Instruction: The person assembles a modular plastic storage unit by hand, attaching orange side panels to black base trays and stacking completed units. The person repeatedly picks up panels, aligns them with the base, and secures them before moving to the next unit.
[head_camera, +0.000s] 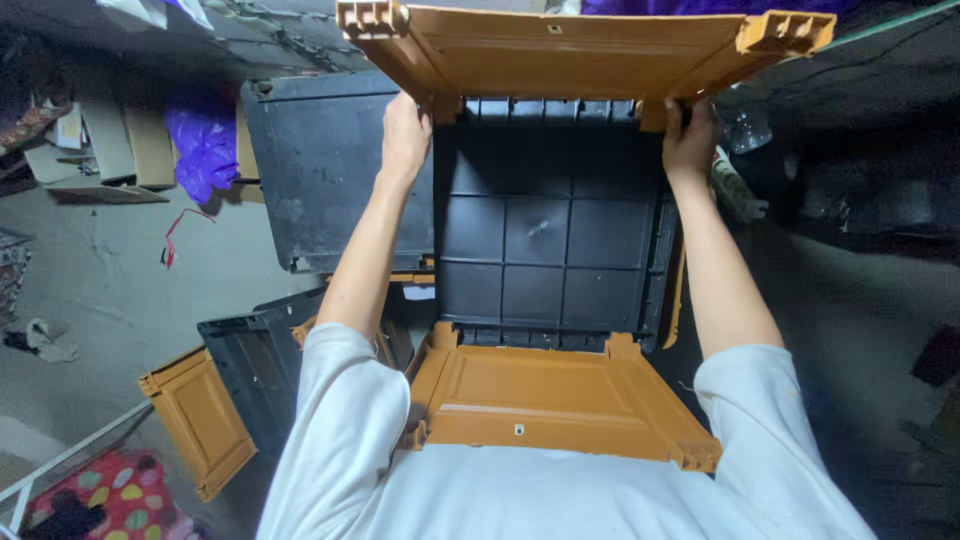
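The person holds a black plastic crate (545, 240) out in front of the body, its ribbed black base panel facing the camera at the centre of the view. Two orange side flaps hinge off it: the far orange flap (580, 50) at 12 o'clock, tipped up toward the camera, and the near orange flap (560, 400) at 6 o'clock, lying against the white shirt.

The left hand (404, 135) sits at about 11 o'clock, its grip closed on the far flap's left corner, where the flap meets the black base. The right hand (689, 140) is at about 1 o'clock, its grip wrapped round the flap's right corner. Both arms reach straight forward in white short sleeves.

Behind the left hand, at 10 o'clock, a second black panel (320, 170) lies flat on the floor, partly under the held crate. At 8 o'clock another folded crate (250, 365) with an orange side (200, 420) leans on the floor. A purple plastic bag (205, 145) lies at 10 o'clock beside some cardboard pieces (110, 150). At 2 o'clock something clear, possibly a plastic bottle (745, 130), sits in shadow, too dark to name for sure.
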